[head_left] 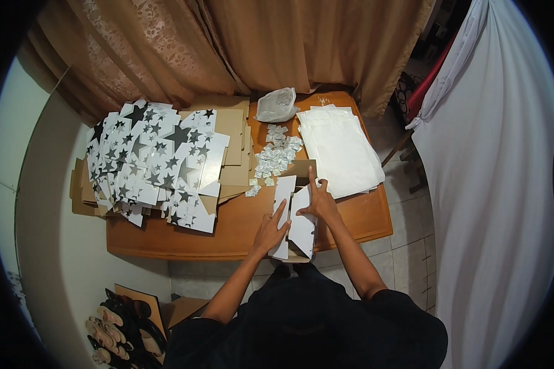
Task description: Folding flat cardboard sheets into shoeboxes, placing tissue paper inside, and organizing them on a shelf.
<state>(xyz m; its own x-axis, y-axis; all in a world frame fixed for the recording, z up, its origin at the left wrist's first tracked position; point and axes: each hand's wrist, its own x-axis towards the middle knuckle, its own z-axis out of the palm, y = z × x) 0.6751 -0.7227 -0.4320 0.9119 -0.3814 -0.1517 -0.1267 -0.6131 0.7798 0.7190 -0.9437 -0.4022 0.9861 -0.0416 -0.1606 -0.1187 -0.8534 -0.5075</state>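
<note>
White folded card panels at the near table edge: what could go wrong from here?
1. The white folded card panels under the left hand and right hand overhang the wooden table's near edge and could slip off.
2. The heap of small white sachets lies just behind; an elbow or panel might scatter it.
3. The star-printed card stack leans loosely and may slide.

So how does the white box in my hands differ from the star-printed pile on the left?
The white box shows plain white panels; the star-printed pile carries dark stars on white. The box is a single piece, partly folded, with panels standing up; the pile holds many pieces, lying flat and overlapping. The left hand and right hand both touch the box; no hand touches the pile. Both rest on the wooden table and look like white card.
</note>
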